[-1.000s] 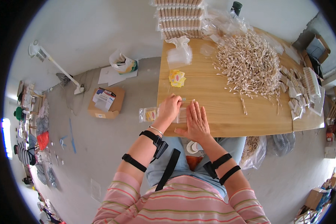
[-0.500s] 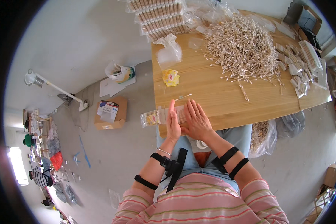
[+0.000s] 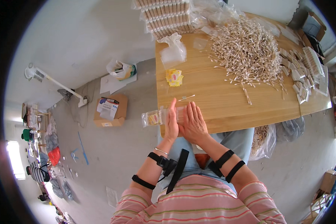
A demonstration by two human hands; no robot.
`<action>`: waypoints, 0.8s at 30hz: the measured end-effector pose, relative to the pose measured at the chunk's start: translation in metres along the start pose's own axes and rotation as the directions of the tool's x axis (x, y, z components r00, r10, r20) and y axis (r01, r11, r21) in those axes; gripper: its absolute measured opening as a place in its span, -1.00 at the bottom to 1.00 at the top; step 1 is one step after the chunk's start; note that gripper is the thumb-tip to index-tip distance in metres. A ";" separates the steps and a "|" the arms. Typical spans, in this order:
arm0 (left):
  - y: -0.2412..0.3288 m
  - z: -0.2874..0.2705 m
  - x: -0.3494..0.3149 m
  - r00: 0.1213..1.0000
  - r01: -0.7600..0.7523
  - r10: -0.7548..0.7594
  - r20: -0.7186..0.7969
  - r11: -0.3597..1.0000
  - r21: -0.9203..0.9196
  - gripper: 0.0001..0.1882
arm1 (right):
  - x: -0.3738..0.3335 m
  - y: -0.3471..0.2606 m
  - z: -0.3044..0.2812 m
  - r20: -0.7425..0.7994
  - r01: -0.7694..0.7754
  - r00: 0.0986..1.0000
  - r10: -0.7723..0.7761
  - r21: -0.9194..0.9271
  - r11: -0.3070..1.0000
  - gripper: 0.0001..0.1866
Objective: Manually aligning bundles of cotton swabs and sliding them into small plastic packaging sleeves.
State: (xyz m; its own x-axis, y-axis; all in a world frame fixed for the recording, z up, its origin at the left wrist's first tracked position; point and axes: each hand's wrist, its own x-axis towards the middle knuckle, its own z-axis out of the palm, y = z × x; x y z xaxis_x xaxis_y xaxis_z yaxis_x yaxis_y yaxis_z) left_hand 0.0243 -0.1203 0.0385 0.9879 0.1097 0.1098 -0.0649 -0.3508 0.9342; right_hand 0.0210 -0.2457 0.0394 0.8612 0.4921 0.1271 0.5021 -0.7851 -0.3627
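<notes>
At the table's near left corner lies a clear plastic packet of cotton swabs (image 3: 152,118) with a yellow card inside, its left end sticking out past the table edge. Standing on its edge across the packet is my left hand (image 3: 171,123), fingers straight and together. My right hand (image 3: 194,121) lies flat beside it, fingers stretched out; both palms nearly meet at the heels. A strip of swabs shows between the hands. Just beyond the fingertips one loose cotton swab (image 3: 186,98) rests on the wood, and farther back sits a small stack of yellow cards (image 3: 174,77).
A large heap of loose swabs (image 3: 246,52) covers the back of the wooden table (image 3: 212,106). Filled packets (image 3: 296,72) lie to its right; stacked packets (image 3: 168,18) stand at the far left by empty-looking plastic bags (image 3: 174,50). A cardboard box (image 3: 112,112) is on the floor.
My right hand has shifted slightly left, closer to my left hand. Both hands stay on the packet, and the whole view has moved a little.
</notes>
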 end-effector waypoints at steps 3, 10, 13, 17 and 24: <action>-0.004 -0.016 0.009 1.000 0.009 -0.010 -0.019 1.000 -0.020 -0.53 | 0.013 -0.006 0.002 -0.019 0.033 0.999 -0.033 -0.016 0.999 -0.20; -0.009 -0.021 -0.005 0.998 0.022 -0.026 -0.054 0.996 -0.086 -0.47 | 0.019 -0.008 0.003 0.027 0.053 0.998 -0.053 -0.010 0.999 -0.21; -0.011 -0.019 -0.005 0.998 0.026 -0.033 -0.060 0.993 -0.117 -0.44 | 0.020 -0.009 0.003 0.060 0.058 0.997 -0.053 -0.090 0.994 -0.21; -0.009 -0.019 -0.002 0.993 -0.071 0.080 -0.089 0.993 0.093 -0.31 | 0.021 -0.008 0.003 0.093 0.037 0.995 -0.027 -0.111 0.993 -0.19; -0.016 -0.021 -0.005 0.997 0.031 -0.041 -0.069 0.990 -0.140 -0.42 | 0.024 -0.013 -0.007 0.228 0.035 0.974 -0.002 -0.140 0.990 -0.18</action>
State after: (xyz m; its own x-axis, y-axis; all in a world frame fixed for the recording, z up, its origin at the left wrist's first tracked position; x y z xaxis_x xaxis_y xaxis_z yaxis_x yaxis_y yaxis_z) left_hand 0.0177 -0.0961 0.0301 0.9775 0.1883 0.0946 -0.0532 -0.2138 0.9754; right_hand 0.0350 -0.2261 0.0537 0.8196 0.5664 -0.0865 0.5376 -0.8124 -0.2257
